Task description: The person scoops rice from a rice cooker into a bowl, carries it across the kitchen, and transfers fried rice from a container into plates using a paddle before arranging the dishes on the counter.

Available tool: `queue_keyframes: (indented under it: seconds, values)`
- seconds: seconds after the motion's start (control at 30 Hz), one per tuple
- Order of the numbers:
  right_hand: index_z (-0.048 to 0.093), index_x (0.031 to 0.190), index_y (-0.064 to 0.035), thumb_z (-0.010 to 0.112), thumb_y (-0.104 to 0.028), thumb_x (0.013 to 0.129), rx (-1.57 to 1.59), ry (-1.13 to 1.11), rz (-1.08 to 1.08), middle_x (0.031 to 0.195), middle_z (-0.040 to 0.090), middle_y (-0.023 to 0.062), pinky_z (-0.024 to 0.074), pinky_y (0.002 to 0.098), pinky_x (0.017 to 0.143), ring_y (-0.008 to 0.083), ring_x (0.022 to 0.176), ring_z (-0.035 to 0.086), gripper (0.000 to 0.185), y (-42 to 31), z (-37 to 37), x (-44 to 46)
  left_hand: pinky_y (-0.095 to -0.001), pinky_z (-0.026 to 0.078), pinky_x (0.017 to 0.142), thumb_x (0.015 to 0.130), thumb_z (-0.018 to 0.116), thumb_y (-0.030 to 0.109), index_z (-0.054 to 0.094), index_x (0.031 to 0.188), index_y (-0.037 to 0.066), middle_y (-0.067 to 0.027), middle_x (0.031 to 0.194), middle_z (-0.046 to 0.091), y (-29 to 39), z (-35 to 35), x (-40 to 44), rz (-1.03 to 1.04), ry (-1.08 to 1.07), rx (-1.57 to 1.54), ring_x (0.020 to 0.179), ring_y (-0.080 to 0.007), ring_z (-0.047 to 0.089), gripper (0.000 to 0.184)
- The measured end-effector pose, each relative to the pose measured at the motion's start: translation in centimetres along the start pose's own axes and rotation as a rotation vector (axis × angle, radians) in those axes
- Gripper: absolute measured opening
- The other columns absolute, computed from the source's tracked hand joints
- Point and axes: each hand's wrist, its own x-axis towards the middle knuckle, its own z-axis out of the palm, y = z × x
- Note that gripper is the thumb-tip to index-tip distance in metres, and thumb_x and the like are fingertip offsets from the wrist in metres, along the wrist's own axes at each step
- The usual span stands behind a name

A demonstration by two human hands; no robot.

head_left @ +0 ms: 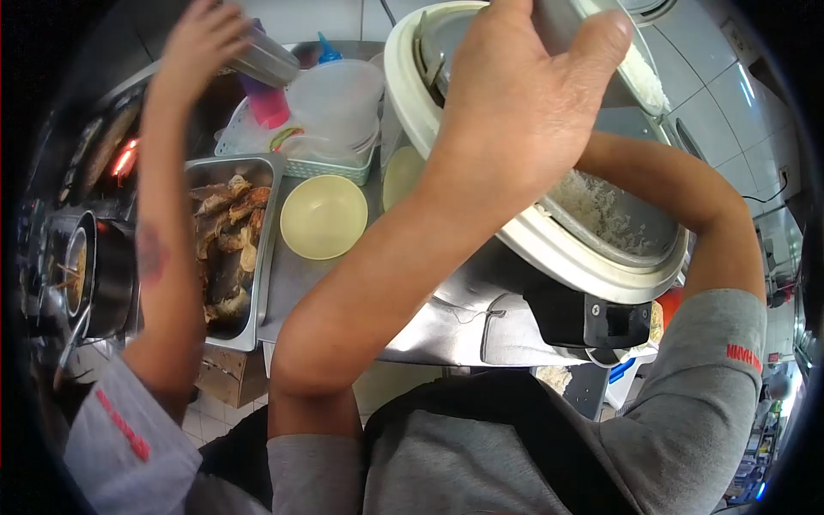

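Note:
My left hand (541, 103) is closed on a greyish tub (571, 26), with the thumb over its near side. White rice (645, 79) clings along the tub's inner edge. The tub is tilted above a large rice cooker (618, 273), whose pot holds cooked rice (592, 206). My right forearm (652, 167) reaches in from the right over the cooker and passes behind my left wrist, which hides the right hand and its fingers.
A pale yellow bowl (324, 217) sits left of the cooker. Beyond it, a basket (330, 172) carries plastic lids. A metal tray (264, 257) contains browned meat pieces. Over the left side, a co-worker's hand (206, 39) holds a metal container (264, 58). A black pot (112, 275) stands far left.

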Motion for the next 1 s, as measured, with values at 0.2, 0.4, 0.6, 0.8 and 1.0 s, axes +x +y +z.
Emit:
queue_keyframes:
  seconds: [0.2, 0.4, 0.6, 0.8, 1.0]
  values:
    - [0.069, 0.094, -0.0072, 0.06, -0.026, 0.078, 0.211, -0.06, -0.103, 0.097, 0.068, 0.0131, 0.0503, 0.0408, 0.079, 0.0292, 0.094, 0.064, 0.027, -4.6, -2.5, -2.7, -0.0253, 0.05, 0.07, 0.092, 0.056, 0.028, 0.043, 0.126, -0.003, -0.0105, 0.103, 0.06, -0.7, 0.6, -0.1, 0.02, 0.039, 0.024, 0.086, -0.0144, 0.059, 0.048]
    - [0.066, 0.101, -0.0111, 0.062, -0.036, 0.075, 0.559, 0.113, -0.281, 0.102, 0.066, 0.0142, 0.0474, 0.0409, 0.083, 0.0327, 0.097, 0.062, 0.036, -4.3, 0.1, -3.1, -0.026, 0.051, 0.069, 0.092, 0.056, 0.028, 0.042, 0.128, 0.0, -0.0104, 0.105, 0.059, -0.7, 1.0, 0.2, -0.016, 0.093, 0.023, 0.086, -0.0151, 0.06, 0.048]
    - [0.067, 0.08, -0.004, 0.067, -0.026, 0.076, 0.827, 0.116, -0.366, 0.058, 0.058, 0.0063, 0.0445, 0.031, 0.052, 0.0158, 0.053, 0.054, 0.022, -0.1, 1.0, -4.7, -0.0277, 0.051, 0.069, 0.093, 0.053, 0.026, 0.038, 0.134, 0.004, -0.0119, 0.111, 0.057, -0.3, 1.8, 0.3, -0.141, 0.199, -0.003, 0.09, -0.0175, 0.06, 0.05]
    - [0.063, 0.072, -0.0057, 0.069, -0.031, 0.08, 1.343, 0.099, -0.105, 0.05, 0.047, -0.0021, 0.0292, 0.0223, 0.036, 0.0059, 0.041, 0.043, 0.028, 4.1, 0.3, -13.6, -0.0287, 0.054, 0.066, 0.089, 0.057, 0.031, 0.041, 0.125, -0.003, -0.0146, 0.106, 0.057, -1.9, 1.0, 0.5, 0.01, 0.206, 0.068, 0.087, -0.0197, 0.061, 0.052]
    - [0.062, 0.068, -0.0038, 0.068, -0.037, 0.081, 1.168, 0.514, 0.302, 0.045, 0.044, -0.0014, 0.0266, 0.0227, 0.033, 0.0062, 0.035, 0.037, 0.036, 8.9, -0.6, -21.7, -0.0257, 0.054, 0.061, 0.089, 0.058, 0.028, 0.034, 0.132, -0.003, -0.0171, 0.111, 0.055, -2.0, 1.2, 0.9, -0.074, 0.246, 0.193, 0.087, -0.0213, 0.062, 0.059]
